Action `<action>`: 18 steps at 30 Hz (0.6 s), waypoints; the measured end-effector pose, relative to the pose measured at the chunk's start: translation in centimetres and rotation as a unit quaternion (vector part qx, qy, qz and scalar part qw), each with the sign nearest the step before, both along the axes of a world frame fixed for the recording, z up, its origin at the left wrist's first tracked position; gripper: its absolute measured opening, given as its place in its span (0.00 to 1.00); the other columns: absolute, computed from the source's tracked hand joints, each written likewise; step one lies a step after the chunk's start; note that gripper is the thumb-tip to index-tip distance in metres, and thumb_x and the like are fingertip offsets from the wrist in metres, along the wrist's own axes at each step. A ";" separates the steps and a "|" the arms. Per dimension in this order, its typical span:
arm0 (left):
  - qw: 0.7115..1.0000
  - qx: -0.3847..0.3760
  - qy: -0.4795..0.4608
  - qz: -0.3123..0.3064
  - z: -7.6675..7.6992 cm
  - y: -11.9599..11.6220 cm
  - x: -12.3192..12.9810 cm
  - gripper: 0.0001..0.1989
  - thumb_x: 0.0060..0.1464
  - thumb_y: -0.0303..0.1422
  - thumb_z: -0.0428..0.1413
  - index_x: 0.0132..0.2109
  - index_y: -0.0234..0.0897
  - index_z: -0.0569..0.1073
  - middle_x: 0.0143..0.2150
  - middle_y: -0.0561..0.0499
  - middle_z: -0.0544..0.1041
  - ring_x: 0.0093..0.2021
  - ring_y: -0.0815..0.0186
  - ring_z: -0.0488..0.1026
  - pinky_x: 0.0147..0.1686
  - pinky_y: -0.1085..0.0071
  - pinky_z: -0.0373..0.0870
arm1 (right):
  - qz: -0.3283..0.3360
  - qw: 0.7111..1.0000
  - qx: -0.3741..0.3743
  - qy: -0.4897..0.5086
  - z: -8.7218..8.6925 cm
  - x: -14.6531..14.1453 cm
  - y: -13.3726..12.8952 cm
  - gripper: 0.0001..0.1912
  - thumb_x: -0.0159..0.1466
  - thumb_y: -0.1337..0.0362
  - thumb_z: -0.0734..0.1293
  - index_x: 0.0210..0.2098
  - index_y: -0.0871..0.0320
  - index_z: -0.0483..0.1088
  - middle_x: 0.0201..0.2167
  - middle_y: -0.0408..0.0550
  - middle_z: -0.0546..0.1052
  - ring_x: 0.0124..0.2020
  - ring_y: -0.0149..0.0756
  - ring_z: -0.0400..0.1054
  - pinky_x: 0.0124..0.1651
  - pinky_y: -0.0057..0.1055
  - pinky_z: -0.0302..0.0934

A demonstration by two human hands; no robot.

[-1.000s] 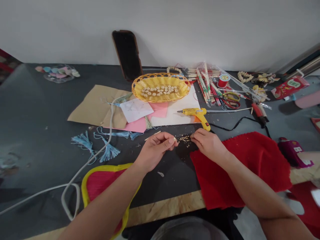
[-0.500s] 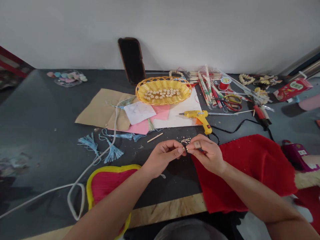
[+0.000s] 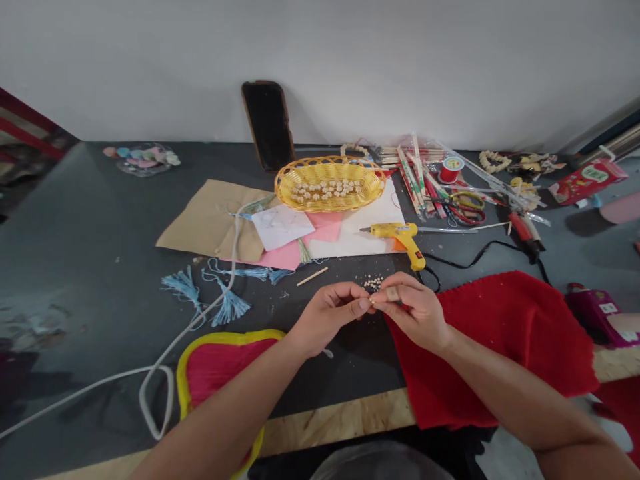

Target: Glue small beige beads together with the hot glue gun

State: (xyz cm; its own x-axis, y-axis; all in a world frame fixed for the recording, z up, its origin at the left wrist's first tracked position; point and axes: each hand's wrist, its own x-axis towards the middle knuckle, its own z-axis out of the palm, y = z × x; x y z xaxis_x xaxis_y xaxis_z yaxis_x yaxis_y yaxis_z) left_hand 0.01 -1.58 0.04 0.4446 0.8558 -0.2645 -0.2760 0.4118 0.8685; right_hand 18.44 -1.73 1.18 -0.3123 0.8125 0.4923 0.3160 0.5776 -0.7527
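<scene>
My left hand (image 3: 336, 312) and my right hand (image 3: 411, 310) meet over the dark table, thumbs and forefingers pinched tip to tip. Between them shows a tiny pale bead-like piece (image 3: 371, 302), mostly covered by the fingers. A band is wrapped around one finger of the right hand. Just beyond the fingertips lies a small heap of similar pale pieces (image 3: 373, 282). Farther back, a yellow woven basket (image 3: 330, 200) holds several small pale clusters. A yellow glue gun (image 3: 400, 235) rests beyond my right hand, on white paper.
Red cloth (image 3: 505, 347) lies under my right forearm. A white cable (image 3: 187, 327) loops past blue tassels (image 3: 230, 307) on the left. A phone (image 3: 270, 127) leans on the wall. Scissors (image 3: 465, 203), a thread spool (image 3: 451, 169) and packaged sticks (image 3: 411, 177) crowd the back right.
My fingertips have come together, closing the small gap between the two hands at the pale piece. The whole view has shifted slightly; the things on the table stay in place.
</scene>
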 end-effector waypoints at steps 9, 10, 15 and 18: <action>1.000 -0.004 0.012 0.005 -0.2 0.0 0.0 0.11 0.49 0.39 0.65 0.31 0.34 0.78 0.29 0.50 0.77 0.30 0.70 0.67 0.32 0.73 0.61 | -0.006 0.999 -0.036 0.008 -0.1 0.3 -0.1 0.02 0.62 0.68 0.68 0.35 0.56 0.74 0.32 0.47 0.75 0.32 0.32 0.71 0.33 0.28 0.69; 1.000 -0.005 0.012 0.004 -0.2 0.0 0.0 0.11 0.49 0.39 0.65 0.31 0.34 0.78 0.28 0.50 0.77 0.30 0.70 0.67 0.32 0.73 0.61 | -0.002 0.999 -0.033 0.004 0.0 0.3 -0.1 0.03 0.63 0.69 0.67 0.34 0.56 0.73 0.31 0.47 0.75 0.32 0.32 0.71 0.33 0.28 0.69; 1.000 0.003 0.019 0.001 -0.1 0.0 -0.1 0.12 0.49 0.39 0.64 0.31 0.33 0.77 0.28 0.50 0.76 0.29 0.71 0.66 0.32 0.74 0.61 | 0.017 0.999 -0.020 -0.019 0.2 0.3 0.0 0.04 0.64 0.69 0.65 0.33 0.56 0.72 0.30 0.47 0.74 0.32 0.32 0.71 0.35 0.28 0.69; 1.000 0.004 0.022 0.002 0.0 0.0 0.0 0.12 0.48 0.39 0.65 0.30 0.33 0.77 0.27 0.50 0.76 0.29 0.70 0.66 0.32 0.73 0.61 | 0.025 0.999 -0.023 -0.026 0.3 0.2 0.0 0.05 0.64 0.69 0.65 0.33 0.56 0.71 0.30 0.47 0.74 0.32 0.32 0.70 0.35 0.29 0.69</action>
State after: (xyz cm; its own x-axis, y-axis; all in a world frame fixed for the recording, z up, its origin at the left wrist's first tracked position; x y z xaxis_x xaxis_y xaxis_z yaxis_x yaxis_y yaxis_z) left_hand -0.04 -1.57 0.03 0.4300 0.8593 -0.2772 -0.2390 0.4044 0.8828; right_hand 18.69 -1.69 1.44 -0.3778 0.8166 0.4364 0.3272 0.5587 -0.7621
